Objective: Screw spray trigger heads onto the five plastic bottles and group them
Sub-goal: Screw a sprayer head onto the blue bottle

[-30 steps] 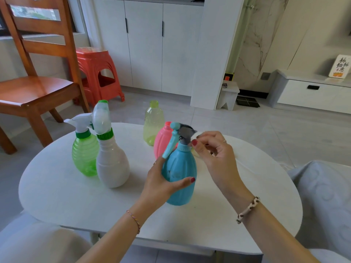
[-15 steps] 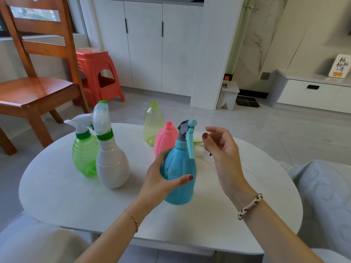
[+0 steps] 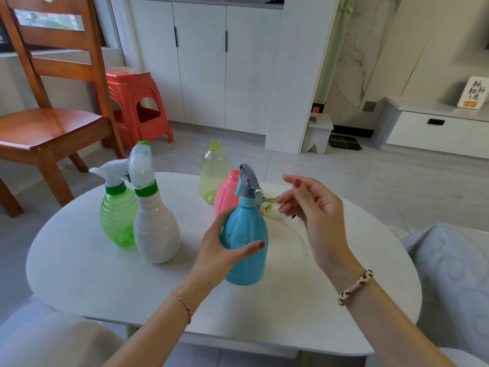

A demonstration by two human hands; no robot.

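A blue bottle (image 3: pixel 247 250) stands mid-table with a grey and blue trigger head (image 3: pixel 247 181) on its neck. My left hand (image 3: pixel 222 247) wraps its body. To the right of the head, my right hand (image 3: pixel 315 207) hovers with fingers apart, touching nothing. Behind the blue bottle stand a pink bottle (image 3: pixel 225 197) and a pale yellow-green bottle (image 3: pixel 213 172), both with bare necks. At the left, a green bottle (image 3: pixel 117 218) and a white bottle (image 3: pixel 156 229) each carry a trigger head. Loose trigger parts (image 3: pixel 266 205) lie behind the blue bottle.
The white oval table (image 3: pixel 79 260) holds everything. A wooden chair (image 3: pixel 45 109) and a red plastic stool (image 3: pixel 137 102) stand at the far left on the floor. White cabinets line the back. A grey cushion (image 3: pixel 449 274) sits at the right.
The trigger head on the blue bottle has turned round, its lever now facing away. My right hand has let go of it and drawn back to the right, fingers spread.
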